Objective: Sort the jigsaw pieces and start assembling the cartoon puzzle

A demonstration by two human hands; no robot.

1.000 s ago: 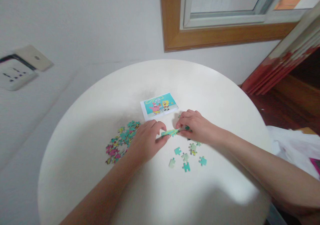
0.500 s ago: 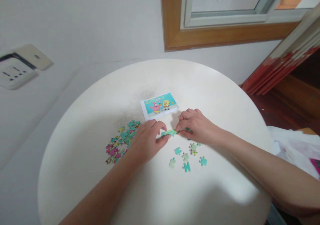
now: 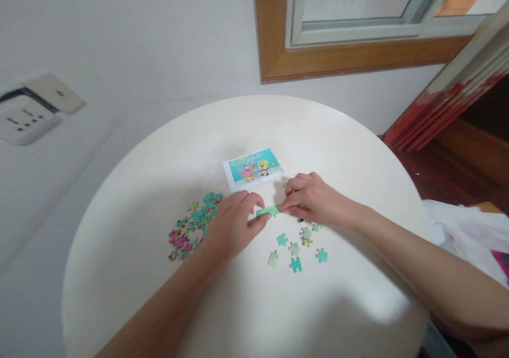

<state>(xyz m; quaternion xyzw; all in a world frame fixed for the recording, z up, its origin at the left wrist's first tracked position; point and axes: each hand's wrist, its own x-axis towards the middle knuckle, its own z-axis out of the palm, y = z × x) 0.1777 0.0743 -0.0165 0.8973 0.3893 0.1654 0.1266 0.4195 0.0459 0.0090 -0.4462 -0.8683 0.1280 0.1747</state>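
A short strip of joined jigsaw pieces, teal with yellow-green, lies between my two hands. My left hand pinches its left end between thumb and fingers. At the strip's right end, my right hand has thumb and fingertips pressed together on it, partly covering that end. A pile of mixed jigsaw pieces in teal, pink and yellow sits left of my left hand, which hides part of it. Several loose jigsaw pieces, teal and pale green, lie scattered below my right hand; others are partly hidden beneath it.
Behind my hands lies a reference picture with cartoon figures. Everything rests on a round white table against a wall. A wall socket is at left, a window frame above, and a white plastic bag beyond the table's right edge.
My right hand has shifted slightly left, its fingertips now covering more of the strip's right end. My left hand stays nearly still. The whole view has moved a little.
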